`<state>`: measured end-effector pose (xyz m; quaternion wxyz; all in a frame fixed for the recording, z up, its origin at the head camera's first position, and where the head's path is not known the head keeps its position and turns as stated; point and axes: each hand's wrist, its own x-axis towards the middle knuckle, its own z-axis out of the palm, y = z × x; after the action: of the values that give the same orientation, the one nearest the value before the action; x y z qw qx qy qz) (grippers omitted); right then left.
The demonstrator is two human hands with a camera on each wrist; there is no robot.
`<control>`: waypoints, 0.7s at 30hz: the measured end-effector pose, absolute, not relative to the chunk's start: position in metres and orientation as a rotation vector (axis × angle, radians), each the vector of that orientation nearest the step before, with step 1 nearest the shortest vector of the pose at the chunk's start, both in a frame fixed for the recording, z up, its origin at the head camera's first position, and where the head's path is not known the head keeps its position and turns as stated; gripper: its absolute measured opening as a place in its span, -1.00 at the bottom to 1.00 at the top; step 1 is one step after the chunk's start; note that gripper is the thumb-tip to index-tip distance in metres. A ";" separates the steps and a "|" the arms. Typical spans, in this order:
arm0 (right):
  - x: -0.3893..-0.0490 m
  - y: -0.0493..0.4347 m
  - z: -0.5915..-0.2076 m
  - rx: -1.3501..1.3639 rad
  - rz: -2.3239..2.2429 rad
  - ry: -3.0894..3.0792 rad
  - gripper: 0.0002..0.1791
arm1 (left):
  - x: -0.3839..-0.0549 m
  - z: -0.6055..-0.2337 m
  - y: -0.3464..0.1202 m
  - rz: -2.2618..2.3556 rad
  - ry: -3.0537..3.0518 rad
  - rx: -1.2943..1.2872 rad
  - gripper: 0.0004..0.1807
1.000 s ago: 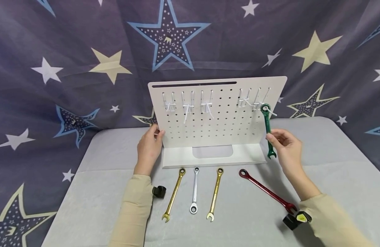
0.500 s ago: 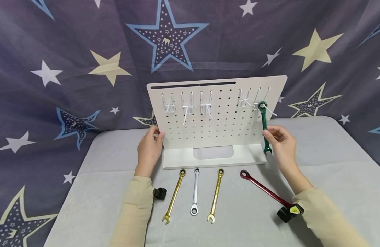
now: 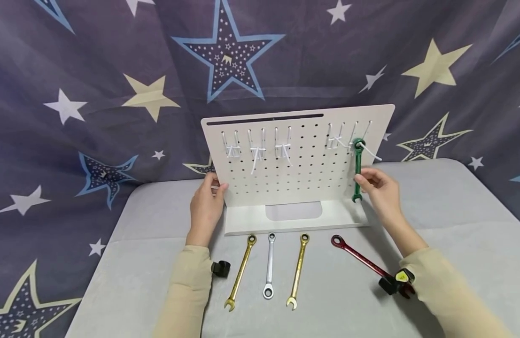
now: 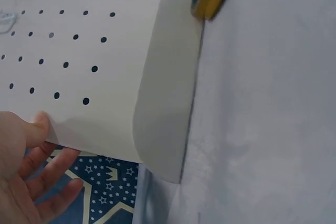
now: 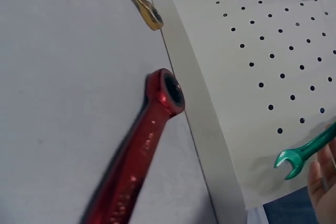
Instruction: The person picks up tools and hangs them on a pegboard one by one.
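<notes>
Pegboard (image 3: 295, 160) was gripped by left hand (image 3: 206, 205), green wrench (image 3: 358, 164) pinched by right hand (image 3: 383, 191); wrench was judged liable to be dragged off hook (image 3: 371, 152) by incomplete release.

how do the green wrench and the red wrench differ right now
Pose: the green wrench is nearly upright, ring end up, while the red wrench lies slantwise on the table.
Hold: the right hand pinches the green wrench; no hand holds the red wrench.
Place: the green wrench's ring is at a white hook; the red wrench's is away from the hooks.
Both look glossy.
</notes>
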<state>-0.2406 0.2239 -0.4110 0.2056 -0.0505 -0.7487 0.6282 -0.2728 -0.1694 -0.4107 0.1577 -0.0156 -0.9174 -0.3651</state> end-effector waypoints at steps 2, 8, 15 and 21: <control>-0.243 0.226 -0.410 -0.137 1.733 -2.133 -0.80 | -0.273 -0.411 -0.169 -1.040 -2.615 -0.041 -0.72; -0.244 0.228 -0.403 -0.093 1.705 -2.229 -0.66 | -0.274 -0.411 -0.168 -1.042 -2.604 -0.038 -0.73; -0.246 0.230 -0.402 -0.106 1.669 -2.295 -0.60 | -0.274 -0.410 -0.167 -1.064 -2.603 -0.030 -0.74; -0.238 0.236 -0.398 -0.025 1.702 -2.312 -0.61 | -0.271 -0.410 -0.167 -1.071 -2.608 -0.031 -0.74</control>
<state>-0.2383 0.2364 -0.3983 0.1346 -0.0087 -0.7979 0.5875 -0.2709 -0.1671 -0.4097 0.1605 -0.0110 -0.9130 -0.3749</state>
